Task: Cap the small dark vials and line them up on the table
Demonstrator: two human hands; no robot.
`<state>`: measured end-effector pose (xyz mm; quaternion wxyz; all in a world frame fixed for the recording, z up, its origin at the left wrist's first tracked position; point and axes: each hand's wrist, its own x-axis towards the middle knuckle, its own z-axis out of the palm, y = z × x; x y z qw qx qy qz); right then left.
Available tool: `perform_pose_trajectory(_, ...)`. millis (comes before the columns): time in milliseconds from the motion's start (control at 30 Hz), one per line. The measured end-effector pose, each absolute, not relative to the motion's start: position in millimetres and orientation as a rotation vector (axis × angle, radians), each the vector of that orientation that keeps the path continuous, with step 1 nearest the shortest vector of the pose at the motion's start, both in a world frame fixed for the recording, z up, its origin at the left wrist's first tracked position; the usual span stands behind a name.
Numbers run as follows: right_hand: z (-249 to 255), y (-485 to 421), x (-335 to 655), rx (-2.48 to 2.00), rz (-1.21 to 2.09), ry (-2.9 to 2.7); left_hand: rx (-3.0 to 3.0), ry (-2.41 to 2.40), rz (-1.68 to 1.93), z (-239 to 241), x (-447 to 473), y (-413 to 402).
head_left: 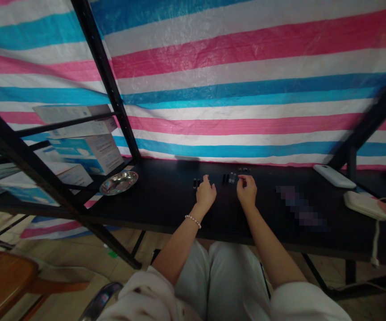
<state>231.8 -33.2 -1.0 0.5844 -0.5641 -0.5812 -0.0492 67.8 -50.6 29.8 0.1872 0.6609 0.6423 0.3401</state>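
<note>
Both my hands rest on a black table (166, 200), knuckles up and fingers curled. My left hand (205, 193), with a bead bracelet on its wrist, is closed in a loose fist just right of a small dark part (196, 183). My right hand (246, 190) is pinched at the fingertips next to a short row of small dark and silver parts (229, 178). What the fingers hold is too small to make out. A few more tiny parts (244, 170) lie just beyond it.
A shiny metal dish (118, 182) sits at the table's left end by a black rack (105, 76) holding white and blue boxes (89, 151). White devices (334, 175) and a cable lie at the right. A striped tarp hangs behind. A wooden chair (5, 276) stands lower left.
</note>
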Motion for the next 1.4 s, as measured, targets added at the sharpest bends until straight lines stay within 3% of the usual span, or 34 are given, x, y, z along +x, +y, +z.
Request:
perform_pose_trajectory(433, -3, -30, 233, -1.211, -0.144, -1.367, 1.886, 1.860, 0.878, 25, 73, -46)
perform_pose_trajectory(767, -9, -35, 218, -1.075, 0.164, -1.736, 1.476, 1.112, 1.420, 10, 91, -36)
perform_pose_trajectory(1400, -11, -34, 211, -0.994, 0.275, -1.827, 1.174, 0.867, 1.403, -3, 88, -39)
